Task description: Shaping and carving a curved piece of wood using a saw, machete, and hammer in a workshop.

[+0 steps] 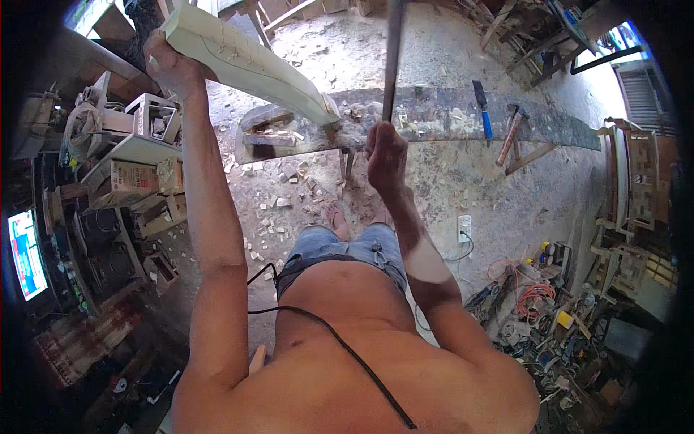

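My left hand [173, 66] grips the upper end of a pale, curved wooden piece [249, 65], shaped like a furniture leg. It slants down to the right, its lower end resting on a long, narrow wooden bench [441, 130]. Dark pencil-like lines and rough notches run along its upper side. My right hand [388, 155] is closed around the lower end of a machete [393, 61], held upright above the bench to the right of the wood. Its long dark blade is seen nearly edge-on, and its tip passes out of view at the top.
On the bench's right lie a blue-handled chisel [483, 112] and a wooden-handled hammer [512, 134]. Wood chips [282, 202] litter the floor around my feet. A wall socket [464, 228] with a plugged cord, tangled tools and an orange cable [535, 296] are at right. Shelves and a lit screen [27, 254] stand left.
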The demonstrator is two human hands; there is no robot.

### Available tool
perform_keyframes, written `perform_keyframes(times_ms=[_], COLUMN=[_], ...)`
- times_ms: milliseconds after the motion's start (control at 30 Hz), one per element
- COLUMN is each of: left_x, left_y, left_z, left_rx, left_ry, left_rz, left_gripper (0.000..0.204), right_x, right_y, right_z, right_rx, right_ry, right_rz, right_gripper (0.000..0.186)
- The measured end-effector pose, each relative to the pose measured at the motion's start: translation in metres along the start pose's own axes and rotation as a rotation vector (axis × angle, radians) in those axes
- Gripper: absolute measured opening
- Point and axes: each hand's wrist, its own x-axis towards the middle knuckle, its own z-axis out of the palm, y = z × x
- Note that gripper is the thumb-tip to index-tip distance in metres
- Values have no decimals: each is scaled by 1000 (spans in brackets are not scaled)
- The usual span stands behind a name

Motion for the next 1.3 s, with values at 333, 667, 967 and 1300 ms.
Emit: perform_keyframes(times_ms=[333, 667, 967, 1300], left_x=[-3, 5, -8, -11], left_y=[12, 30, 30, 22], left_z=[8, 12, -2, -32], left_rx=[49, 55, -38, -72], left_ry=[134, 46, 13, 72], left_rz=[54, -26, -153, -172], left_gripper=[41, 42, 46, 57], right_x=[-75, -32, -62, -25], right_y=[148, 58, 156, 74], right_z=[49, 19, 27, -14], right_rx=[-275, -188, 454, -24], right_ry=[-360, -82, -356, -149], right_rz=[696, 99, 1170, 605], right_gripper=[78, 80, 72, 77])
